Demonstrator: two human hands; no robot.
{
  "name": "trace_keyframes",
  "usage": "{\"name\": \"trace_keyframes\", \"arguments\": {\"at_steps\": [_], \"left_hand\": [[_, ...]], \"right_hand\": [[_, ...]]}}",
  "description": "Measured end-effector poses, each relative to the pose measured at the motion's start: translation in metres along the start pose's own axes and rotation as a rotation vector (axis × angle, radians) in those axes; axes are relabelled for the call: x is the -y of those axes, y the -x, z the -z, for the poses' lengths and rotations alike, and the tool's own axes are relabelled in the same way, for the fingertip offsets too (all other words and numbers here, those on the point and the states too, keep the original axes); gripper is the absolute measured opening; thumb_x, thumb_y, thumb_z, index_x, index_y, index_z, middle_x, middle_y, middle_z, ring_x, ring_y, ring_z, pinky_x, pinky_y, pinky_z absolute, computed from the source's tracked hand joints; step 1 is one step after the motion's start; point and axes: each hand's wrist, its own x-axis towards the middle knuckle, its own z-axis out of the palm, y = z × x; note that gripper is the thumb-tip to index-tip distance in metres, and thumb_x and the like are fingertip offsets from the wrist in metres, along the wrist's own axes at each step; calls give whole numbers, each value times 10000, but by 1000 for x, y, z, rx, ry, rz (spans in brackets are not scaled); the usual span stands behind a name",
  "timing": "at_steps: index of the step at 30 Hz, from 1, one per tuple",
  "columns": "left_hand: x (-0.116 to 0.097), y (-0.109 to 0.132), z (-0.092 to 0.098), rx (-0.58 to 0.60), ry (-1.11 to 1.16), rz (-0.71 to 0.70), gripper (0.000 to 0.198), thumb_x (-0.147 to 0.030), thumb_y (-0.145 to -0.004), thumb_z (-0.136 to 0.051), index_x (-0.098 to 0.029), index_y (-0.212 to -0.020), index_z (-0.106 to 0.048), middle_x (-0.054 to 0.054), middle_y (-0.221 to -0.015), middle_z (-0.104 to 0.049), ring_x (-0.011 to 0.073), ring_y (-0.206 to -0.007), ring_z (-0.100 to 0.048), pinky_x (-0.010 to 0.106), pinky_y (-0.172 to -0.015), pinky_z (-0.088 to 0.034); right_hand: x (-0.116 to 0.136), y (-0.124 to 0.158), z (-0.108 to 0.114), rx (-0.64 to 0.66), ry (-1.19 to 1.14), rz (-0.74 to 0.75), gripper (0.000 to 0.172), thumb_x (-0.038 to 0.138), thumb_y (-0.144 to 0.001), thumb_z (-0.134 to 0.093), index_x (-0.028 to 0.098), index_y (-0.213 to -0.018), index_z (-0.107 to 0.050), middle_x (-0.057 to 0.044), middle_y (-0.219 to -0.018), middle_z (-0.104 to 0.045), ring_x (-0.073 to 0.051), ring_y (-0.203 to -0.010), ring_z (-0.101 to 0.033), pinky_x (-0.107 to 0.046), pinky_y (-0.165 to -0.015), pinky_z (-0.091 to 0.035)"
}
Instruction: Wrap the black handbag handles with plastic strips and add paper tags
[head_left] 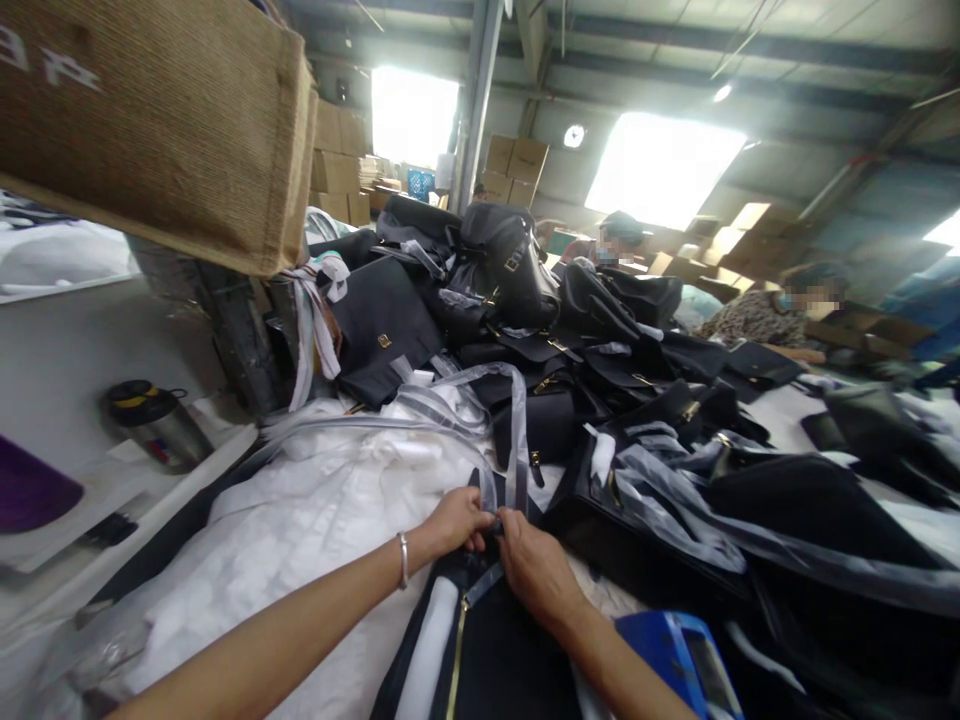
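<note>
In front of me lies a black bag (pixel 510 650) with a gold zipper (pixel 459 650) and a strip of white padding (pixel 427 640) along its side. My left hand (pixel 456 518), a silver bangle on the wrist, pinches at the top end of this bag. Right against it, my right hand (pixel 532 560) is closed on the same spot, where the plastic-wrapped strap (pixel 519 440) meets the bag. The fingertips of both hands almost touch. The small dark part between them is mostly hidden, so I cannot make out what it is.
White wrapping sheets (pixel 322 490) spread on the left. Black bags (pixel 510 260) are heaped ahead and to the right. A blue device (pixel 675 650) lies by my right forearm. A bottle (pixel 157 425) stands on a lower shelf. A burlap bag (pixel 165 130) hangs upper left. Two people work beyond.
</note>
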Motion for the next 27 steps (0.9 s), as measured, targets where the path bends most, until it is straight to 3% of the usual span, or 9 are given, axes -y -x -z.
{"name": "trace_keyframes", "arguments": {"at_steps": [4,14,17,21,27], "left_hand": [[3,1,1,22,23,-23,117,-233,-777,-589,-181,-749,-488,-47,-445,-579,121,-402,-575,189,-411,-416],[12,5,4,69,37,-51,158,-234,-700,-657,-172,-779,-535,-38,-527,-615,133,-485,-601,215,-475,-420],[16,4,3,51,22,-38,137,-240,-716,-638,-180,-747,-519,-42,-501,-599,130,-471,-593,207,-460,-391],[18,0,2,51,11,-28,181,-283,-707,-660,-185,-732,-510,-43,-505,-595,129,-470,-588,207,-462,-393],[18,-1,4,84,0,-31,132,-262,-695,-627,-175,-738,-539,-32,-517,-603,134,-489,-587,220,-476,-417]], "right_hand": [[-2,-4,-8,5,63,0,188,9,-891,-440,162,-908,-547,-64,-795,-612,-212,-663,-616,-275,-533,-369],[-9,7,-10,-2,60,23,179,50,-851,-490,203,-922,-552,-7,-786,-627,-165,-657,-614,-260,-542,-338],[-10,9,-12,-33,77,-12,138,120,-935,-444,178,-1016,-539,-28,-840,-634,-167,-645,-623,-264,-530,-350],[-10,7,-15,-50,118,36,248,134,-968,-424,141,-1211,-471,-66,-923,-630,-180,-690,-629,-268,-548,-379],[-9,-1,-14,-39,194,127,189,22,-903,-446,181,-904,-548,-52,-781,-581,-215,-638,-574,-314,-547,-342]]}}
